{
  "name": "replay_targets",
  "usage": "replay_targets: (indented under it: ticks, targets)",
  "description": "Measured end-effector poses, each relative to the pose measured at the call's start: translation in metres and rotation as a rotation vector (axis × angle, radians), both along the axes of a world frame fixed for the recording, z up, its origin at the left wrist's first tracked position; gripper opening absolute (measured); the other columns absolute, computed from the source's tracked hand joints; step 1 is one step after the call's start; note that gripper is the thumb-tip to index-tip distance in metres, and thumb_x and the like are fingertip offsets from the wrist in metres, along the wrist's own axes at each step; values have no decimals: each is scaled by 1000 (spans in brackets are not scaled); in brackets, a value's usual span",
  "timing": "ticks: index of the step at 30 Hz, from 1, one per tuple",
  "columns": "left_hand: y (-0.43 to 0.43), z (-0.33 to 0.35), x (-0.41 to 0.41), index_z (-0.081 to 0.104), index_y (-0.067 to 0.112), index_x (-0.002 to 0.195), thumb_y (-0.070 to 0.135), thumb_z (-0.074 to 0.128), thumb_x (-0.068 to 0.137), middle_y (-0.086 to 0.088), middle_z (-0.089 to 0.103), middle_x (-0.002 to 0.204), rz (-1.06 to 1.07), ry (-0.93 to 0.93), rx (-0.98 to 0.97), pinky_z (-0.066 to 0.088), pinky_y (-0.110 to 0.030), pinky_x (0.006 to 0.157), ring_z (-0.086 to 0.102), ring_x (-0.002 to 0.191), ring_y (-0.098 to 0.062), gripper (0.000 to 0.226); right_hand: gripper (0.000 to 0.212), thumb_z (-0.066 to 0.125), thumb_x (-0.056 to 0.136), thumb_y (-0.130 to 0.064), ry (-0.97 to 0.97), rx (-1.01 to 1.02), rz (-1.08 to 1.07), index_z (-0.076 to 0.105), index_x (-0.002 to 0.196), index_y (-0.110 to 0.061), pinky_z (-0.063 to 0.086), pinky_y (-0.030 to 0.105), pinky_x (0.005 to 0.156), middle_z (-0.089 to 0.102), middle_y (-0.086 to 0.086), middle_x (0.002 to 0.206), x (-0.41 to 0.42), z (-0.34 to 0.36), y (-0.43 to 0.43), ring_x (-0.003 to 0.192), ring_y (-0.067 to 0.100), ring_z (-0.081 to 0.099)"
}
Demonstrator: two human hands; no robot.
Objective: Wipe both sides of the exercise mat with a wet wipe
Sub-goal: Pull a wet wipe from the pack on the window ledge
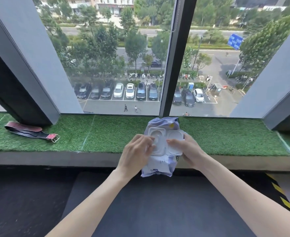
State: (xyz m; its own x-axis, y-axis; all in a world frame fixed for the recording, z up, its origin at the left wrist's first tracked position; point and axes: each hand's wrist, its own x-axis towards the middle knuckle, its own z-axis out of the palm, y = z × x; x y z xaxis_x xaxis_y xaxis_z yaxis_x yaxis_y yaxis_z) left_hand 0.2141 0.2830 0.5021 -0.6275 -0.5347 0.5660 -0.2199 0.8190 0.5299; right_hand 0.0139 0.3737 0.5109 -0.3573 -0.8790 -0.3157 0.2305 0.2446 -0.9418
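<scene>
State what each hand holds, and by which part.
Both grip the wet wipe pack: left hand its left edge, right hand its right edge beside the open lid.

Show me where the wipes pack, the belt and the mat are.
wipes pack (158,166): head view, lower wrapper.
belt (27,130): head view, middle of strap.
mat (158,206): head view, bare surface between the arms.

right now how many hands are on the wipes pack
2. The left hand grips the wipes pack on its left, fingers at the opening; the right hand holds its right side by the open lid.
</scene>
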Motion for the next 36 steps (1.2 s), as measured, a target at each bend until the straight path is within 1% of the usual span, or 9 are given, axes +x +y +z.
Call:
replay_targets:
  ticks: [2,4,7,12,17,20,25,30,36]
  targets:
    - [5,3,6,61,14,99,25,71,89,11,66,102,-4,12,101,55,-30,77,61,98,-8,17,65,85,67,-19,0,-18,14,57,123,-3,55,45,86,71,18,110,5,7,4,101,34,69]
    - [8,9,8,63,15,106,30,70,89,12,63,96,14,43,194,50,-21,82,60,95,-5,23,60,83,67,-19,11,-26,22,59,120,-5,54,37,77,73,15,105,12,14,8,94,28,71]
    - [11,18,5,69,17,100,25,69,93,19,61,88,119,47,291,48,-22,79,55,88,-4,10,58,81,65,-20,17,-31,19,59,117,-8,53,30,67,75,7,93,23,21,12,85,20,71]
    - [9,22,3,74,14,98,26,67,94,5,53,103,190,-180,156,51,-30,77,41,103,-11,13,51,78,65,-21,35,-39,9,60,112,-11,53,31,67,75,0,86,33,22,12,81,16,71]
    - [8,31,4,72,10,86,21,60,94,-2,62,92,190,-396,-142,46,-35,74,53,91,-22,18,65,87,61,-40,152,57,5,60,117,-22,54,51,92,74,5,104,37,12,5,100,25,70]
    - [9,32,0,67,7,95,12,53,95,-7,62,97,182,-498,-145,36,-30,66,60,89,-24,15,61,87,60,-44,190,82,-2,63,113,-27,53,55,94,74,2,105,43,7,2,102,27,70]
    - [3,30,9,47,11,92,17,47,98,-3,48,91,141,-431,153,31,-26,69,48,80,-18,9,52,83,64,-44,242,98,-4,63,109,-29,52,54,95,74,-1,103,44,11,1,100,23,70]
    - [9,30,11,49,11,88,14,50,97,-3,53,85,147,-282,389,32,-23,60,48,71,-15,9,53,79,66,-48,336,114,-1,61,112,-29,54,50,92,72,-4,104,45,13,-4,99,17,69]
    - [-2,40,9,51,16,92,21,46,104,-1,59,85,173,-64,836,40,-17,55,54,72,-14,14,43,80,73,-40,380,125,-9,61,109,-25,57,47,88,72,-1,102,39,14,-7,95,16,70]
